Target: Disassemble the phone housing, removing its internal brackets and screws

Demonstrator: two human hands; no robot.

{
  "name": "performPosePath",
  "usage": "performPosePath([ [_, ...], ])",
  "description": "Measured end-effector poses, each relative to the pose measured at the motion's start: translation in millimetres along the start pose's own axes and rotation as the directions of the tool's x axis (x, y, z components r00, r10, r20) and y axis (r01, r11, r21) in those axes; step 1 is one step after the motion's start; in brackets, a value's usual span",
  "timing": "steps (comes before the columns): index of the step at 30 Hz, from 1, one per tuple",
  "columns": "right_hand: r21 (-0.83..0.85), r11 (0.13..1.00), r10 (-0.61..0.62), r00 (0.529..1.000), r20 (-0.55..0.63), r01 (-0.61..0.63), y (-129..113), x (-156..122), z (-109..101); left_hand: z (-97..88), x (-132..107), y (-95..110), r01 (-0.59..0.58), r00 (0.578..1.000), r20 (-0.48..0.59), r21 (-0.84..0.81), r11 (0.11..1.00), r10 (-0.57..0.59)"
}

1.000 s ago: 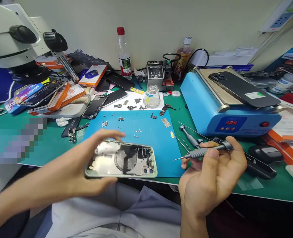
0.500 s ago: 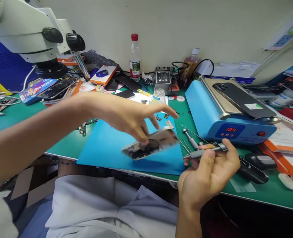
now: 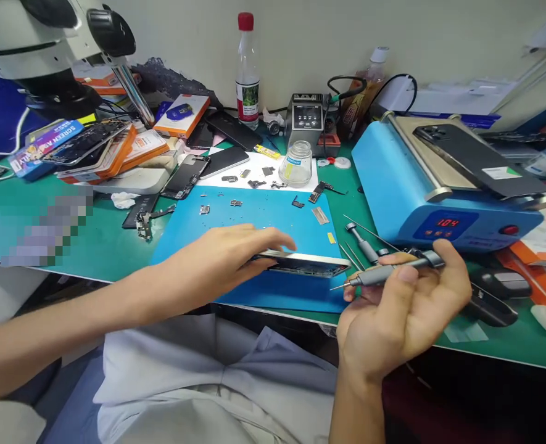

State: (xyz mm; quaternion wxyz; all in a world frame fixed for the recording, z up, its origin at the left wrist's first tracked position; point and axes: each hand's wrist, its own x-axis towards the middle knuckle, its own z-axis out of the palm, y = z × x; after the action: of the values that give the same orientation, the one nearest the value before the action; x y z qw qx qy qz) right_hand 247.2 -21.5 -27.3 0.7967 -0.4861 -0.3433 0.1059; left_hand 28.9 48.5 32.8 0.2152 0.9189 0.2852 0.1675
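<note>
Clearly, from the head camera, the left hand (image 3: 229,259) has its fingers wrapped around the left end of a phone frame (image 3: 314,264), the thumb on the near side and at least one finger stretched out above the far side. The frame hangs over the blue mat (image 3: 277,296) and is turned nearly edge-on, so its inside barely shows. Its long axis runs from left to right, dipping slightly toward the right.

The free end points at the right hand (image 3: 400,314), which is palm up with a grey screwdriver (image 3: 377,275) gripped between thumb and fingers. The screwdriver's bit points left and a little down, ending just beside that free end, nearer the body. The two look apart, though at this angle I cannot be sure. So the left hand is the one on the frame, while the right is near it only by way of the bit.

Beyond the left hand, small metal parts (image 3: 236,203) lie scattered on the mat, with a glass jar (image 3: 295,165) on white paper (image 3: 217,180) farther back. A second screwdriver (image 3: 363,245) lies just beyond the right hand, in front of a blue heating machine (image 3: 384,185).
</note>
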Motion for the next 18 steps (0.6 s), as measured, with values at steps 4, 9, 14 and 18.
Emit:
performPosePath([
  [4, 0.005, 0.999, -0.053, 0.996, 0.069, 0.053, 2.8, 0.4, 0.7, 15.0, -19.1, -14.6, -0.028, 0.999, 0.016, 0.062, 0.998, 0.027],
  [9, -0.091, 0.964, -0.236, 0.963, 0.132, 0.249, 0.3, -2.7, 10.5, 28.2, -18.9, -23.2, 0.011, 1.0, -0.014, -0.027, 1.0, -0.012],
  [14, -0.185, 0.85, -0.421, 0.848, 0.32, 0.492, 3.7, -11.7, 22.3, 42.9, -16.1, -19.1, 0.028, 0.993, -0.115, -0.073, 0.997, -0.037],
  [18, -0.231, 0.854, -0.314, 0.815, 0.486, 0.467, 10.6, -17.0, 26.0, 49.7, -16.4, -16.1, 0.054, 0.986, -0.15, -0.134, 0.989, -0.075],
])
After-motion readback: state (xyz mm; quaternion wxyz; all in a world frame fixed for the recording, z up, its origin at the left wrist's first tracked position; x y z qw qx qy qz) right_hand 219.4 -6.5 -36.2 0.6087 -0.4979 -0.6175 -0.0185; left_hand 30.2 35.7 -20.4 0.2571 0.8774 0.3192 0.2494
